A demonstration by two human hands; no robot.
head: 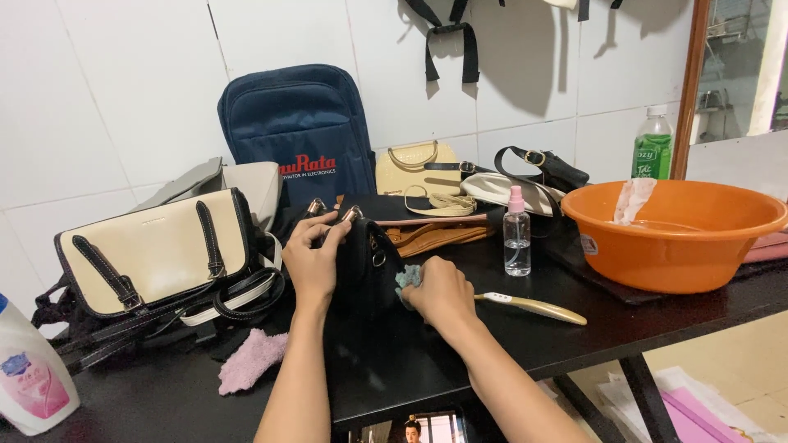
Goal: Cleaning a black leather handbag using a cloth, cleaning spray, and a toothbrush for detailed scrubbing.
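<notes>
A small black handbag (pixel 367 267) stands upright on the black table (pixel 574 332) in front of me. My left hand (pixel 313 258) grips its top by the metal clasps. My right hand (pixel 439 293) is closed around a small teal cloth (pixel 408 278), which it presses against the bag's right side. A gold-and-white handled brush (pixel 533 307) lies on the table just right of my right hand.
Cream-and-black bag (pixel 156 250) at left, navy backpack (pixel 300 131) against the tiled wall, several purses behind. Small spray bottle (pixel 516 234), orange basin (pixel 681 234) with a cloth on its rim, green bottle (pixel 653 146), pink cloth (pixel 250 359), white-pink bottle (pixel 29 377) at front left.
</notes>
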